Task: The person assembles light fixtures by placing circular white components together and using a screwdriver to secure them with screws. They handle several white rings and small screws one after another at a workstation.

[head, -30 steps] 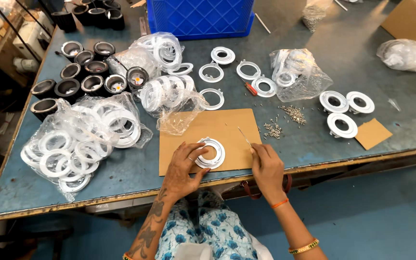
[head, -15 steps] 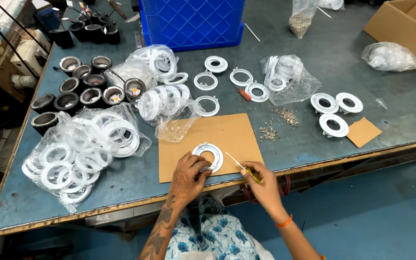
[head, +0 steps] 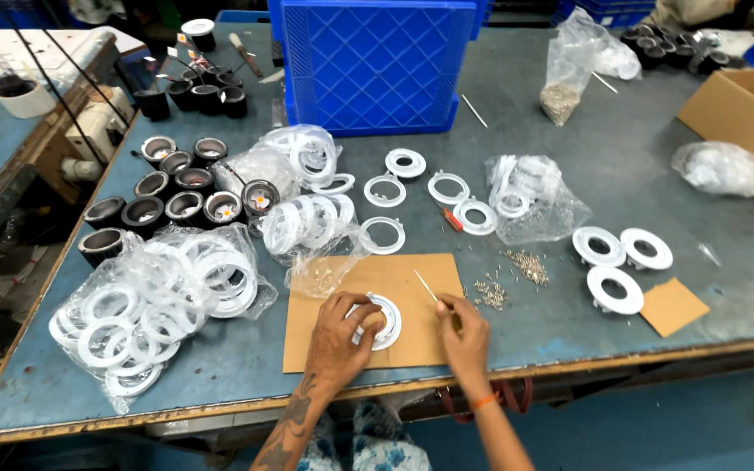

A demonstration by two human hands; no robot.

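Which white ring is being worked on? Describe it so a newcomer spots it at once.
Find the brown cardboard sheet at the table's near edge. The white ring is the only one lying on it, under the left hand; the other rings lie off it, on the table or bagged.

Even, fairly bright overhead light, soft short shadows, mild glare on plastic bags, wide-angle bending at edges, slight softness throughout

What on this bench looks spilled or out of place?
Small metal screws lie scattered loose on the table just right of the cardboard sheet, not in any container. Otherwise nothing stands out: the left hand rests on a white ring and the right hand holds a screwdriver.
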